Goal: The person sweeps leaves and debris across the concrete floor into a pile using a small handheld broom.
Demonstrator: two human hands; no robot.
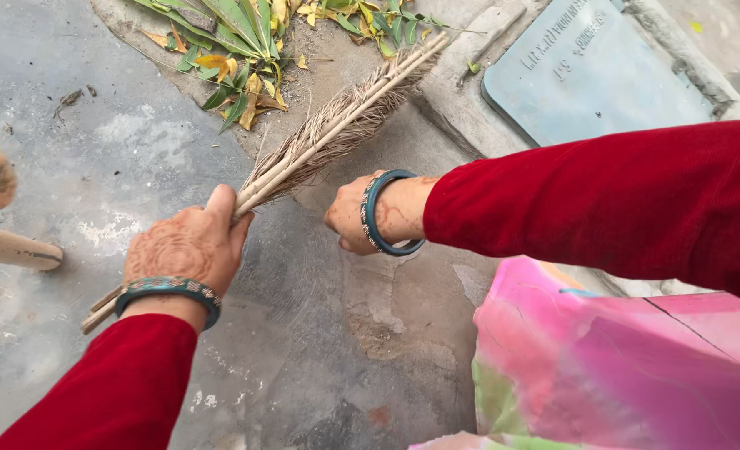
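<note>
Pink cloth (620, 367) fills the lower right, nearest the viewer. Red-sleeved arms reach over a grey concrete floor (95, 142). Left hand (188, 246) is wrapped around a straw broom (328, 133) near its handle end; right hand (355, 215) is curled in a fist just beside its bristles. Beyond, the broom tip meets fallen leaves (237, 50) beside a grey slab (595, 75).

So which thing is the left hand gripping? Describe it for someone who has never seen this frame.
On the grey concrete ground, below the pile of green and yellow leaves, the left hand grips a broom. It is a bundle of pale sticks with dry brown fibres, unlike the wooden pieces at left.
</note>
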